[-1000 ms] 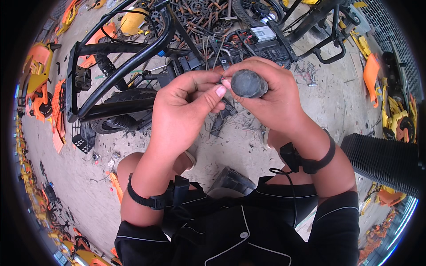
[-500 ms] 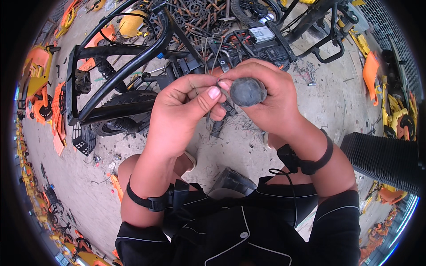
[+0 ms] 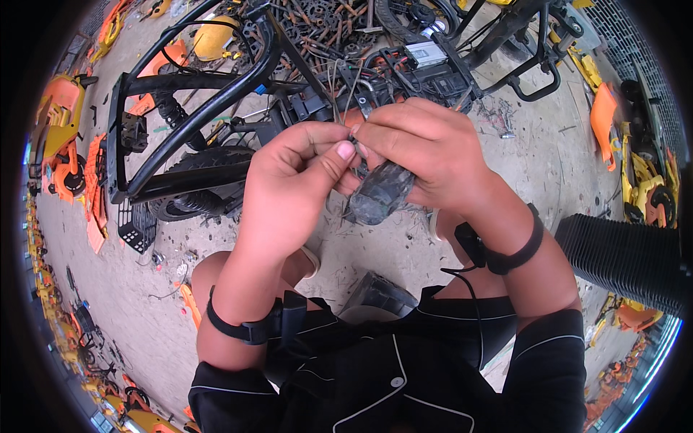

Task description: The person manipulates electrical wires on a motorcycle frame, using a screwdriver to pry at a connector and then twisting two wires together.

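Note:
My left hand (image 3: 289, 173) is closed, thumb and fingers pinching a thin grey-brown wire (image 3: 334, 90) that rises toward the pile of parts ahead. Right against it, my right hand (image 3: 433, 148) curls round a thick, scuffed black cylinder (image 3: 380, 193) with a blunt, rounded end, possibly a tool handle. Its thumb and forefinger meet the left fingertips at the wire. The cylinder slants down and toward me below the fingers; its other end is hidden in the right hand.
Ahead lie a black tubular frame (image 3: 216, 105) with a tyre (image 3: 209, 169), a battery and wiring unit (image 3: 426, 72), and a heap of rusty metal parts (image 3: 325, 29). A ribbed black object (image 3: 621, 260) stands at right. Orange and yellow panels (image 3: 605, 123) line both sides.
The right hand has rolled, swinging the black cylinder's blunt end down and to the left. The left hand keeps its pinch almost in place.

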A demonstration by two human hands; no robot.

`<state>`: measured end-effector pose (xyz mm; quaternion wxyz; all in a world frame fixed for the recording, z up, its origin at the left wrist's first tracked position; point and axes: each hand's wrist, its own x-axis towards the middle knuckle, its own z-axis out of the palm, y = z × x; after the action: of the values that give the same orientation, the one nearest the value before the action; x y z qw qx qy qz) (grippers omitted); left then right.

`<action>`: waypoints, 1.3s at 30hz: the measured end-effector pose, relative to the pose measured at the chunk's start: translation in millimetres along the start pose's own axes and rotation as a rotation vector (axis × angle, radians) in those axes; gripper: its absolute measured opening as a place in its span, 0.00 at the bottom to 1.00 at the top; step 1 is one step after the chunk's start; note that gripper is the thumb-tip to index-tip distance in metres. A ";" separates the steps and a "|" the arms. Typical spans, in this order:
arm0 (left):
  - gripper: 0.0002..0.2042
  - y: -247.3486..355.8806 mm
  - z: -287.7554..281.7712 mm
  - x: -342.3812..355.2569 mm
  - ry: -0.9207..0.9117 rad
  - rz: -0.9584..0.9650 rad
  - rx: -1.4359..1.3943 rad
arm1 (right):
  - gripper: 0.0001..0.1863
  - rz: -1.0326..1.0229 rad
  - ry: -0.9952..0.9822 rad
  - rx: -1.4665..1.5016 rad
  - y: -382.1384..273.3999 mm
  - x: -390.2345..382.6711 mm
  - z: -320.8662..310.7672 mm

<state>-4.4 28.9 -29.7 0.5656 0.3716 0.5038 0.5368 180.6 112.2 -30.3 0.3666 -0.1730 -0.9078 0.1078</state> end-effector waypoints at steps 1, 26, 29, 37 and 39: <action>0.07 -0.8 2.2 -1.0 0.043 0.039 0.104 | 0.20 0.001 -0.031 -0.019 -0.3 -0.3 -0.6; 0.07 24.2 -28.3 2.4 0.284 0.279 0.300 | 0.16 0.923 -0.219 0.538 21.4 -47.0 56.0; 0.08 32.1 -34.8 -3.4 0.290 0.297 0.262 | 0.18 0.875 -0.529 0.537 23.7 -93.7 111.8; 0.08 31.7 -45.6 -15.9 0.332 0.318 0.267 | 0.19 0.962 -1.140 0.267 -16.6 -317.8 327.0; 0.08 28.9 -49.6 -19.6 0.354 0.293 0.300 | 0.24 1.063 -1.101 0.269 -37.8 -338.1 346.3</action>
<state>-57.6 8.0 -9.3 0.3237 0.4206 0.6094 0.5890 155.3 -79.3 -475.6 -0.2204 -0.4606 -0.7334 0.4488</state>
